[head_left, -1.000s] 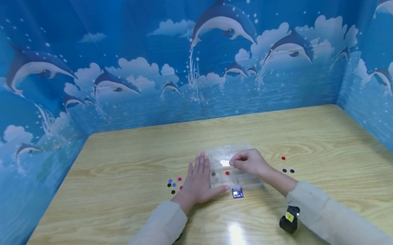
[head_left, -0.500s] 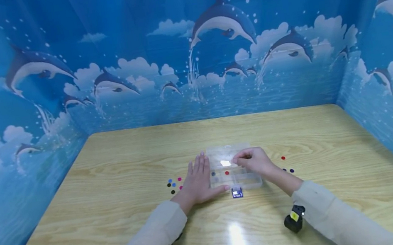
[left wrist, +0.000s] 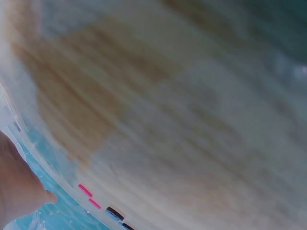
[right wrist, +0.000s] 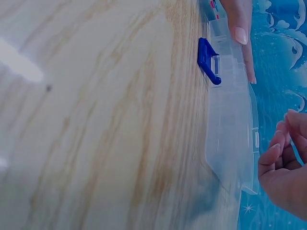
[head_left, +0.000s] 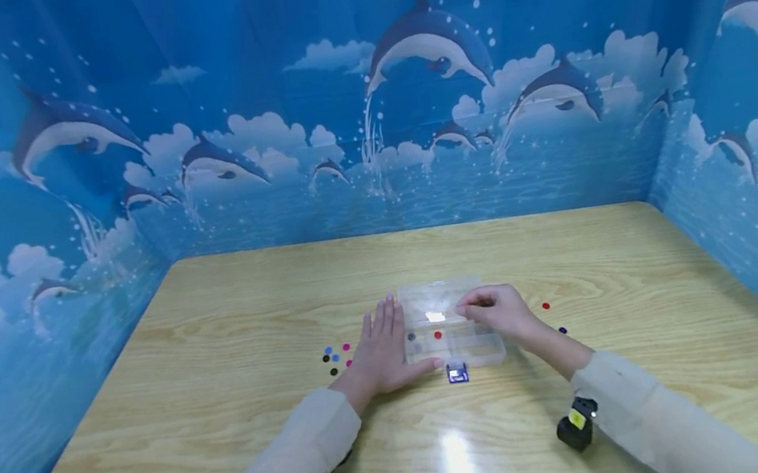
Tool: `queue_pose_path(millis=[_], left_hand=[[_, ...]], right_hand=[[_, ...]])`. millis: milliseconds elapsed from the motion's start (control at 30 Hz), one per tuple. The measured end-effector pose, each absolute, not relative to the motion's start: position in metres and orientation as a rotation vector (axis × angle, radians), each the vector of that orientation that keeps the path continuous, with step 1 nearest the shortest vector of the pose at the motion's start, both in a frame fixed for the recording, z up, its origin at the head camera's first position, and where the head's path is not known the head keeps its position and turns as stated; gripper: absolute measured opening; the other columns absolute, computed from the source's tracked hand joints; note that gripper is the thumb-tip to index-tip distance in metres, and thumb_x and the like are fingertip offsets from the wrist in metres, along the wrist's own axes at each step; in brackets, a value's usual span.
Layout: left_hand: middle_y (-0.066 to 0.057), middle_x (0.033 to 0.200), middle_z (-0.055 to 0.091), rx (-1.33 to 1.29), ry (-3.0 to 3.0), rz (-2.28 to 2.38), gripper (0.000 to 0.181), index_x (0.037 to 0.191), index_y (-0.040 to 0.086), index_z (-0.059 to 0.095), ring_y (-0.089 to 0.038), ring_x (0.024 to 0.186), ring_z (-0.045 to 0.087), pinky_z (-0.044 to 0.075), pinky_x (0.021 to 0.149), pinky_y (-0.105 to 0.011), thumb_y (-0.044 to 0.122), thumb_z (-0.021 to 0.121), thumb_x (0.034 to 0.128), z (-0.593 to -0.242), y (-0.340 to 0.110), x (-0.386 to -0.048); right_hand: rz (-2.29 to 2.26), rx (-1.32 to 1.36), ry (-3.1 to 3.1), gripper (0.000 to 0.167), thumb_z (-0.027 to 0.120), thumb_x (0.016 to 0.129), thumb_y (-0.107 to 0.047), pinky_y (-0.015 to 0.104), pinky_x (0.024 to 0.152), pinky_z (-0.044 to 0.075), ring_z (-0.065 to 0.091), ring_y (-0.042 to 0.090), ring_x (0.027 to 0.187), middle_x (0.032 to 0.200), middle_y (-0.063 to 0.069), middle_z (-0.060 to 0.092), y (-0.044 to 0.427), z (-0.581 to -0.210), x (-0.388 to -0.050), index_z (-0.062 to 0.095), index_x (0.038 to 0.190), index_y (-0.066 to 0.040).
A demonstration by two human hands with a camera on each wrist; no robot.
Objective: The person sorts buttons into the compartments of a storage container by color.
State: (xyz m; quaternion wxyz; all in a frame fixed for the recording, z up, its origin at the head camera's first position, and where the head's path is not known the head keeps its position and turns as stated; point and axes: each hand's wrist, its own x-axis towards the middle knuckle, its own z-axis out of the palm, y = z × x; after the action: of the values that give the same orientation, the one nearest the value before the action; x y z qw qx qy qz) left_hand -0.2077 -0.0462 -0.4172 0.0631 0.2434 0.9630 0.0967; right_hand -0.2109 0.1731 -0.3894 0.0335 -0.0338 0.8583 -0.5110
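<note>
My left hand [head_left: 382, 349] lies flat along the left side of a clear plastic compartment box [head_left: 478, 350], fingers straight and thumb across its front edge. The box's lid [head_left: 431, 294] is swung back. Inside, a grey-blue disc [head_left: 411, 337] lies in the left compartment, and a red disc [head_left: 438, 335] sits to its right. Over the right part of the box is my right hand [head_left: 502, 312], thumb and fingertips drawn together. In the right wrist view its fingers [right wrist: 280, 143] are curled; whether a small disc is between them cannot be seen. A blue latch [head_left: 457, 372] hangs at the front.
Left of the left hand lie several small discs: a blue disc [head_left: 328, 350], a black disc [head_left: 334, 371], a pink disc [head_left: 347, 347] among them. To the right are a loose red disc [head_left: 546, 306] and a dark blue disc [head_left: 563, 330] beside the right forearm.
My right hand has shifted a little to the right over the box, its forearm now covering one dark blue disc. The left hand and the box have stayed in place.
</note>
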Motion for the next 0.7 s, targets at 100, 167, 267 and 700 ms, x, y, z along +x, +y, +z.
queue_pose_path(millis=[100, 167, 267, 700], left_hand=[[-0.018, 0.155, -0.007, 0.737, 2.909, 0.283, 0.106, 0.147, -0.003, 0.003, -0.032, 0.145, -0.001, 0.004, 0.117, -0.048, 0.074, 0.037, 0.0819, -0.418, -0.046, -0.208], [-0.018, 0.155, -0.006, 0.742, 2.910, 0.281, 0.106, 0.147, -0.003, 0.003, -0.032, 0.145, -0.001, 0.005, 0.117, -0.048, 0.074, 0.037, 0.0820, -0.418, -0.046, -0.208], [-0.018, 0.155, -0.006, 0.744, 2.912, 0.278, 0.106, 0.147, -0.003, 0.003, -0.032, 0.145, 0.000, 0.005, 0.117, -0.048, 0.074, 0.037, 0.0821, -0.418, -0.046, -0.208], [-0.017, 0.155, -0.008, 0.745, 2.906, 0.255, 0.106, 0.147, -0.002, 0.002, -0.031, 0.145, -0.002, 0.004, 0.117, -0.047, 0.074, 0.036, 0.0824, -0.417, -0.047, -0.208]], right_hand=[[-1.561, -0.100, 2.648, 0.019, 0.064, 0.086, -0.012, 0.022, 0.063, 0.047, 0.054, 0.010, 0.072, 0.082, 0.002, 0.066, 0.175, -0.388, -0.210, 0.068, 0.098, 0.002], [-1.552, -0.097, 2.656, 0.020, 0.064, 0.086, -0.013, 0.022, 0.063, 0.047, 0.054, 0.009, 0.072, 0.083, 0.004, 0.066, 0.175, -0.387, -0.209, 0.068, 0.099, 0.002], [-1.553, -0.090, 2.655, 0.021, 0.064, 0.086, -0.014, 0.023, 0.064, 0.047, 0.054, 0.010, 0.073, 0.085, 0.005, 0.066, 0.177, -0.385, -0.208, 0.068, 0.099, 0.002], [-1.583, -0.035, 2.638, 0.021, 0.064, 0.086, -0.012, 0.020, 0.060, 0.046, 0.052, 0.009, 0.071, 0.078, 0.000, 0.063, 0.186, -0.386, -0.208, 0.067, 0.098, 0.004]])
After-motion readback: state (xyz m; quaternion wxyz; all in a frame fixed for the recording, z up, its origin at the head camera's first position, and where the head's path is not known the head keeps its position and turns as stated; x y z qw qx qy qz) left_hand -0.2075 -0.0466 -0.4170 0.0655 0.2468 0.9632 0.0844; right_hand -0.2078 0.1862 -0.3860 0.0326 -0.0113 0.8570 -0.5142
